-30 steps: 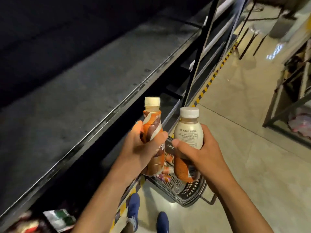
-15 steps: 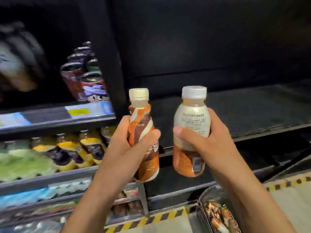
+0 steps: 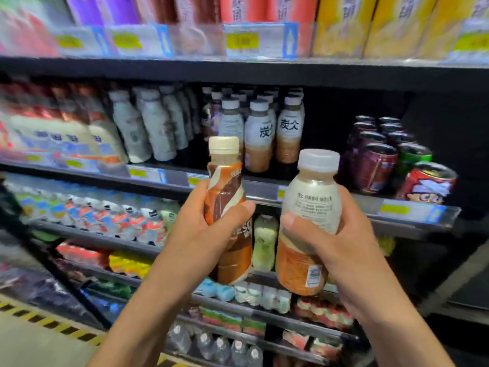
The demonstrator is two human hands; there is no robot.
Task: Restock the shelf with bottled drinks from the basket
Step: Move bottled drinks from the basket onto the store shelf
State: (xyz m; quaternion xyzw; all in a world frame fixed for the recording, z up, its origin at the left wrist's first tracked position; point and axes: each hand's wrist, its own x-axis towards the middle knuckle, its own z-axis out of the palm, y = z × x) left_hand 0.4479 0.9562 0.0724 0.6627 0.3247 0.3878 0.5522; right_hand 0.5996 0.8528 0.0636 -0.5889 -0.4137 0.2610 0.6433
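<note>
- My left grip (image 3: 203,234) is wrapped round the middle of a brown-and-cream swirled plastic bottle with a cream cap (image 3: 226,181), held upright.
- My right grip (image 3: 338,245) is clamped on a pale-labelled plastic bottle with an orange base and a white cap (image 3: 312,197). It is upright too, just beside the first.
- Both bottles hang in the air in front of the black metal shelf (image 3: 262,185), and neither stands on it yet. The basket is out of view.
- The row of white-capped pale bottles (image 3: 260,136) on that shelf looks like the match for my right-hand one. The dark gap between them and the dark purple cans (image 3: 375,162) seems the likeliest slot.
- To do it well, I'd go one bottle at a time. I'd lift the base clear over the front lip, turn the small print away so the label faces out, set it flat, and let go only once it stands.
- I can't tell where the swirled bottle belongs, because the rows further left are too blurred.
</note>
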